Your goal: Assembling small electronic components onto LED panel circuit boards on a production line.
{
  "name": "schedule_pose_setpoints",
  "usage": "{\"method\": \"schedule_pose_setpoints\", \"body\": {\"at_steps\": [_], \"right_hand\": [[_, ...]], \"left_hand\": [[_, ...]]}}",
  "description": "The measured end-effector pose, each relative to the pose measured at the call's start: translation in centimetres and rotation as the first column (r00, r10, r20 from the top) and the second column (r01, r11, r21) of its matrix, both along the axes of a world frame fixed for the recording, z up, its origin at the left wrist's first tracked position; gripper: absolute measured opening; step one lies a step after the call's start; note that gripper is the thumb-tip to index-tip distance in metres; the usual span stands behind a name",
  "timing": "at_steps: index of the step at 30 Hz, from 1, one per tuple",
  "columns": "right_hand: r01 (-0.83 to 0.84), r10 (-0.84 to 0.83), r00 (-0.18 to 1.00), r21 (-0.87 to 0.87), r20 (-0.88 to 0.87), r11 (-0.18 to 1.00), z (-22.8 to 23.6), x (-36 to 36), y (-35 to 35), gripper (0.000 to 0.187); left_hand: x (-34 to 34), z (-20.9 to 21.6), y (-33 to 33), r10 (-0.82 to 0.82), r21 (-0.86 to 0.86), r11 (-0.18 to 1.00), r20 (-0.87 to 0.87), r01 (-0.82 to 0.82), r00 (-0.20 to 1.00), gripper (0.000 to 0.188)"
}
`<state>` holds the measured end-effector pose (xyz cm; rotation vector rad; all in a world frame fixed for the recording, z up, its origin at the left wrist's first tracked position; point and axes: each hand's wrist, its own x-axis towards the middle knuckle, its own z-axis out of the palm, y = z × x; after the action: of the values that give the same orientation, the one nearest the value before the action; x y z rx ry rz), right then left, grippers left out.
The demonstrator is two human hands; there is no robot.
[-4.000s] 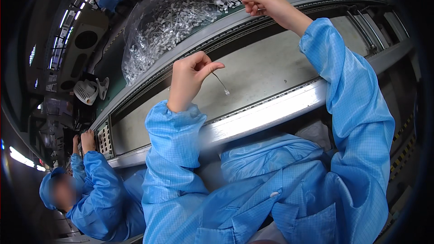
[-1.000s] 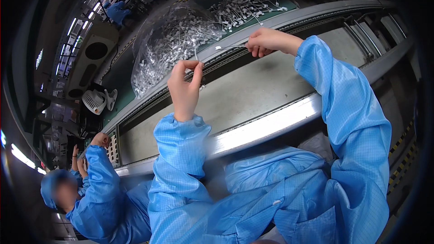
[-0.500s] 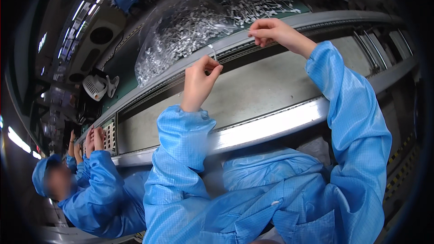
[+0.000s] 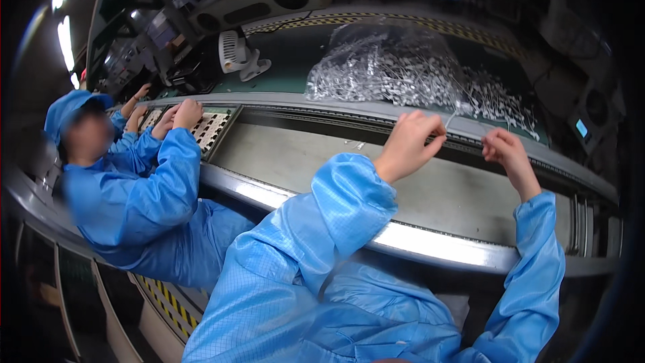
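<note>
My left hand (image 4: 411, 146) is raised over the far side of the conveyor line, thumb and fingers pinched together. A thin white wire piece (image 4: 451, 118) sticks up from its fingertips. My right hand (image 4: 508, 156) hovers a short way to the right, near the far rail, its fingers curled together. Whatever lies between those fingers is too small to make out. Beyond both hands, a clear plastic bag (image 4: 376, 67) full of white wire pieces lies on the green bench, with a loose pile of the same wires (image 4: 500, 104) spilling out at its right.
The metal near rail (image 4: 430, 245) and far rail (image 4: 282, 99) bound the pale conveyor bed (image 4: 302, 161). Small white bits (image 4: 356, 144) lie on it. Left, a co-worker in blue (image 4: 148, 195) handles a tray of dark parts (image 4: 211, 128). A white fan (image 4: 235, 57) stands behind.
The view has swung left, showing more of the co-worker and fan. My right hand has drawn back from beside the wire pile. My left hand still pinches the white wire piece.
</note>
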<state>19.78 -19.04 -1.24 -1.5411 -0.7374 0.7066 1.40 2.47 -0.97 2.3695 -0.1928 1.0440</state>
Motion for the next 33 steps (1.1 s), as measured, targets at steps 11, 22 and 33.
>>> {"method": "schedule_pose_setpoints", "body": {"at_steps": [11,22,33], "right_hand": [[-0.035,0.047,0.998,0.300,-0.032,0.953,0.7,0.0,-0.5,0.016],[-0.065,0.137,0.985,0.502,-0.109,0.863,0.9,0.9,-1.3,0.016],[-0.093,0.100,0.990,0.069,-0.102,0.993,1.3,0.0,-0.6,0.015]], "left_hand": [[-0.4,0.7,-0.3,-0.038,0.014,0.999,0.043,0.038,0.998,0.008],[-0.4,0.5,-0.1,-0.064,0.022,0.998,-0.010,0.064,0.998,0.007],[-0.3,0.7,-0.3,-0.096,0.036,0.995,0.034,0.095,0.995,0.010]]}}
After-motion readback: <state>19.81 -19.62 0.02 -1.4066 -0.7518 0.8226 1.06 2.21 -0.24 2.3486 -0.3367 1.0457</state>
